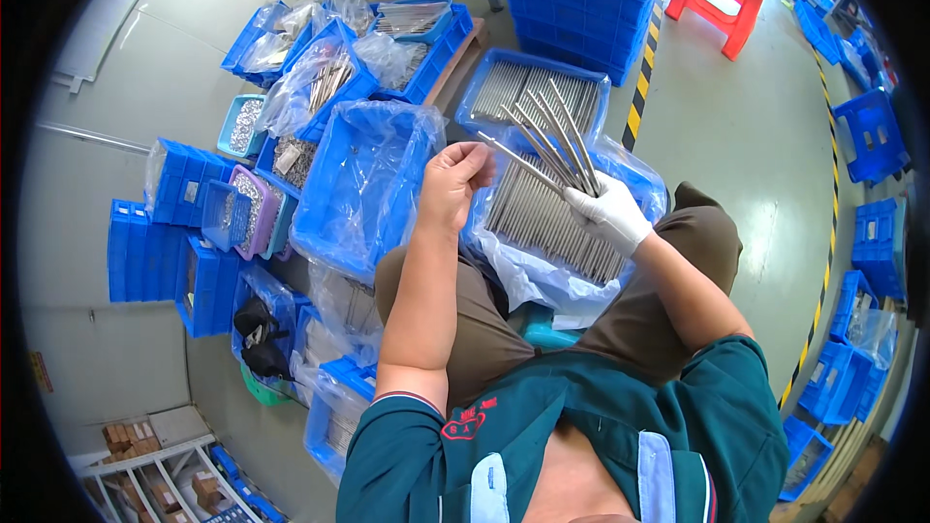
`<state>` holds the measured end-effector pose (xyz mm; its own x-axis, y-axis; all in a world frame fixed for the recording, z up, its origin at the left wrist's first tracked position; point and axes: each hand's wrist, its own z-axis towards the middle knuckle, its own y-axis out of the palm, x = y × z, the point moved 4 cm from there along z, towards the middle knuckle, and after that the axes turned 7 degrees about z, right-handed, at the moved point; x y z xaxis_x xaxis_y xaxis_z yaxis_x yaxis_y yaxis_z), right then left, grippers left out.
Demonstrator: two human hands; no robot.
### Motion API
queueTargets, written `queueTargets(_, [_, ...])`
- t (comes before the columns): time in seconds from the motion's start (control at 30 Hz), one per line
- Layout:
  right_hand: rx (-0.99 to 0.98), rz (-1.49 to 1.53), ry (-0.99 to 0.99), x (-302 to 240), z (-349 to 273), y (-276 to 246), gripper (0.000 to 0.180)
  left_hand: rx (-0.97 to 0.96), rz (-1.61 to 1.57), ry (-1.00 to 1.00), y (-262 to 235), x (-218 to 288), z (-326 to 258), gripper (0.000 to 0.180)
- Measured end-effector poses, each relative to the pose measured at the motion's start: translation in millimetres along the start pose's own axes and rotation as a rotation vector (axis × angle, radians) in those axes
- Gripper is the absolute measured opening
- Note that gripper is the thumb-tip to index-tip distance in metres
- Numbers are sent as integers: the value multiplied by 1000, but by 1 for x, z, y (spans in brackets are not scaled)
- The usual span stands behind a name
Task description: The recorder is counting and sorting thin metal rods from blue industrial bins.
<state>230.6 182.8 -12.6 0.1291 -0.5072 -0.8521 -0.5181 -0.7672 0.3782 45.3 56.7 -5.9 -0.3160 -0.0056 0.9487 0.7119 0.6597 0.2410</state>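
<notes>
My right hand [612, 213], in a white glove, is closed round one end of several slim metal rods [554, 143]. The rods fan out up and to the left from it. My bare left hand [455, 184] has its fingers curled together beside the tip of the leftmost rod; whether anything is pinched in them is hidden. Beneath the hands, a blue bin lined with clear plastic [651, 196] holds rows of similar rods [547, 223]. Just beyond it, a second blue bin [475, 107] holds more rods in rows.
A plastic-lined blue bin [334, 199] stands to my left. More bins and small baskets, including a purple one [254, 223], crowd the far left. Ahead rises a tall stack of blue crates [581, 15]. A red stool [719, 0] stands at the far right, past a striped floor line [639, 87].
</notes>
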Motion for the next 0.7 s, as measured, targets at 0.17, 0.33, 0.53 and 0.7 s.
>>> queueTargets(0.17, [-55,-20,-29,0,3,-4,18,7,-74,-20,-1,2,0,14])
queueTargets(0.33, [-81,7,-34,0,3,-5,19,13,-140,-65,-3,-1,5,16])
queueTargets(0.53, [-91,-11,8,0,2,-4,15,-60,-18,-41,4,-5,5,15])
queueTargets(0.7, [-93,-36,30,1,0,-5,15,103,-65,41,-20,5,7,15])
